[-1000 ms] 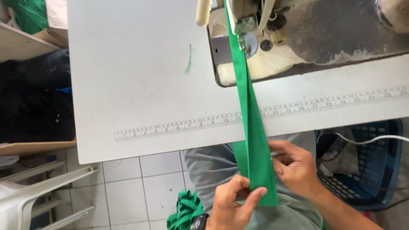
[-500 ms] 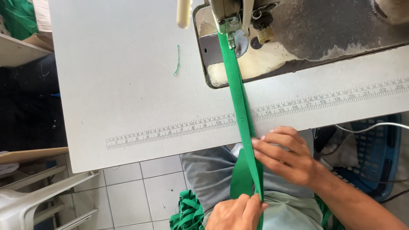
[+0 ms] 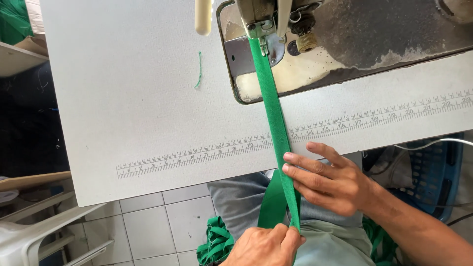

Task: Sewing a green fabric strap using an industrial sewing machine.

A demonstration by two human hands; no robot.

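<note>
A long green fabric strip (image 3: 273, 123) runs from the presser foot of a sewing machine (image 3: 261, 27) down across the white table (image 3: 133, 98) and off its front edge. My left hand (image 3: 266, 246) pinches the folded strip at the bottom of the view, over my lap. My right hand (image 3: 327, 180) rests its fingertips against the strip's right edge just past the table edge, fingers extended. More green fabric (image 3: 214, 241) hangs bunched below my left hand.
A printed ruler scale (image 3: 197, 155) runs along the table's front. A loose green thread (image 3: 199, 71) lies on the table. A white plastic chair (image 3: 34, 236) stands at lower left, a blue basket (image 3: 441, 172) at right, tiled floor below.
My right hand moved up along the strip toward the table edge. My left hand slid lower and keeps its pinch. The view has shifted, with the machine now nearer the top centre.
</note>
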